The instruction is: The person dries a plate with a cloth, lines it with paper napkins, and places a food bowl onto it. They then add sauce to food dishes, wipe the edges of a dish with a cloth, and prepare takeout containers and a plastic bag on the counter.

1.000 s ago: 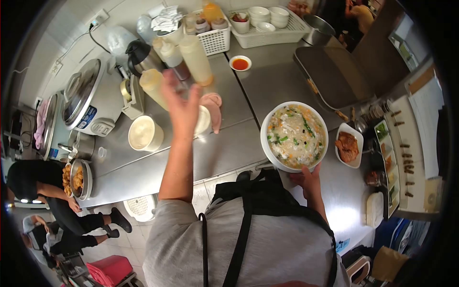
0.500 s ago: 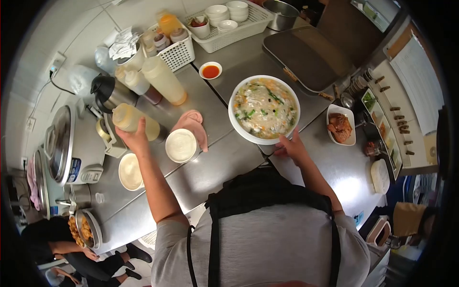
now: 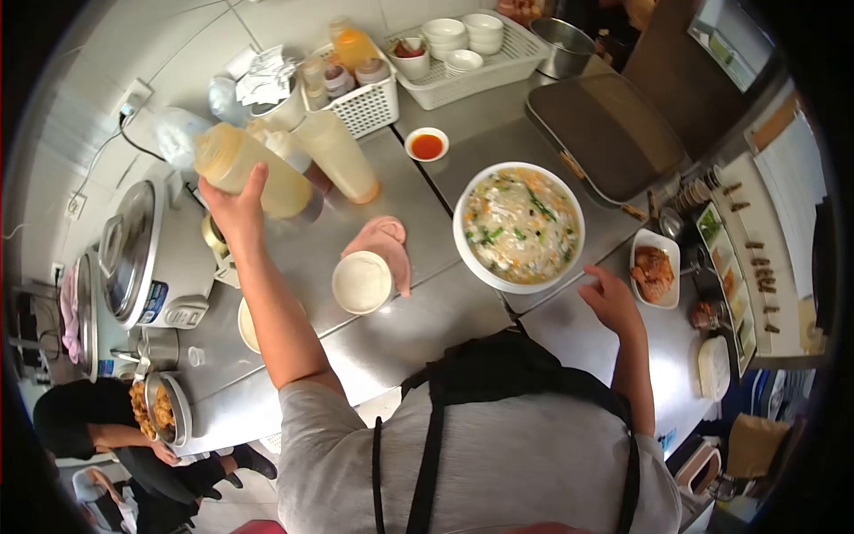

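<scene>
left hand [image 3: 236, 205]: you are gripping a pale squeeze bottle [image 3: 275, 175], holding it near the other bottles [image 3: 338, 160].
right hand [image 3: 616, 304]: you are holding it empty, fingers loosely parted, just beside the soup bowl [image 3: 511, 286].
soup bowl: it is sitting on the table [image 3: 427, 334], between the white tub [image 3: 360, 309] and the dish of meat [image 3: 656, 238].
</scene>
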`<action>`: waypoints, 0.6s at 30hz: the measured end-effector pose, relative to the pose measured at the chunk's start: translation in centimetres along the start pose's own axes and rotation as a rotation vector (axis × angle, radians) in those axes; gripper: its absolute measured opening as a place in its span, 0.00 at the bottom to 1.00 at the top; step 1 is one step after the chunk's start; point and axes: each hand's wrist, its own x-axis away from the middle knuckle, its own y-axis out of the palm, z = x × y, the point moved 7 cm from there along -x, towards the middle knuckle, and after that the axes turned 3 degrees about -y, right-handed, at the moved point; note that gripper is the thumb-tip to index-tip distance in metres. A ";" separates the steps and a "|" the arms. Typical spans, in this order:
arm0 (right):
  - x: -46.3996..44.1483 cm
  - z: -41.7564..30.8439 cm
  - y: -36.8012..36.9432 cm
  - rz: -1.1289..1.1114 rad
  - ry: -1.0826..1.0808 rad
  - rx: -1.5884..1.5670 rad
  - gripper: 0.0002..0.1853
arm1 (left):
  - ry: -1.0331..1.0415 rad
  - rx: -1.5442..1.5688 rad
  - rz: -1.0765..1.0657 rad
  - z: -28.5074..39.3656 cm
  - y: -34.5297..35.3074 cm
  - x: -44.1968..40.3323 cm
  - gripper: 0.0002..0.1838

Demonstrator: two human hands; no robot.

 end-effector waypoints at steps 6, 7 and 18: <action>1.3 5.0 0.9 -0.014 0.132 -0.076 0.21 | 0.108 0.231 -0.059 5.0 1.4 -7.7 0.31; 1.2 5.1 1.1 -0.010 0.135 -0.087 0.21 | 0.122 0.351 -0.049 4.7 2.3 -9.9 0.32; 2.7 3.1 0.7 -0.049 0.266 -0.028 0.21 | 0.229 0.387 0.208 -2.8 16.3 -21.8 0.45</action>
